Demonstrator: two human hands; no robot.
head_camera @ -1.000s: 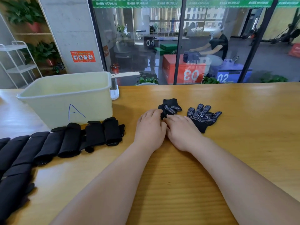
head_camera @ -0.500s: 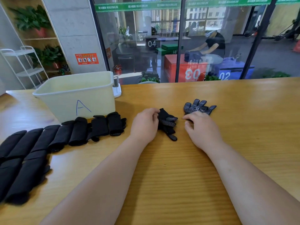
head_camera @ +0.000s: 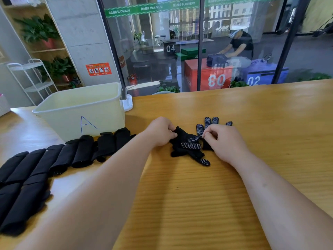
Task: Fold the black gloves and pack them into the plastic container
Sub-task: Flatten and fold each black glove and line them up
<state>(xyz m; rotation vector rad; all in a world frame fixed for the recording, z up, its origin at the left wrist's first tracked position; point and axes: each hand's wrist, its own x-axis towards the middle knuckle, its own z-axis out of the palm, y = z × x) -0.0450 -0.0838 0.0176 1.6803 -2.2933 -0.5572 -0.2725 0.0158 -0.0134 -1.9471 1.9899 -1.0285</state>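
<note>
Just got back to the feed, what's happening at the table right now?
A person is working on two black gloves. The left hand pinches the crumpled glove, the right hand pinches the flat glove beside it. Folded gloves lie in a row on the table before the container, not yet packed.

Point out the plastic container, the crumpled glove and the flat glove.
plastic container (head_camera: 110, 114): head view, front wall right of the A.
crumpled glove (head_camera: 191, 145): head view, dotted finger.
flat glove (head_camera: 207, 121): head view, dotted finger.

Container (head_camera: 59, 123) reads "A"; green strip (head_camera: 151, 8) reads "MAXIMUM".
</note>
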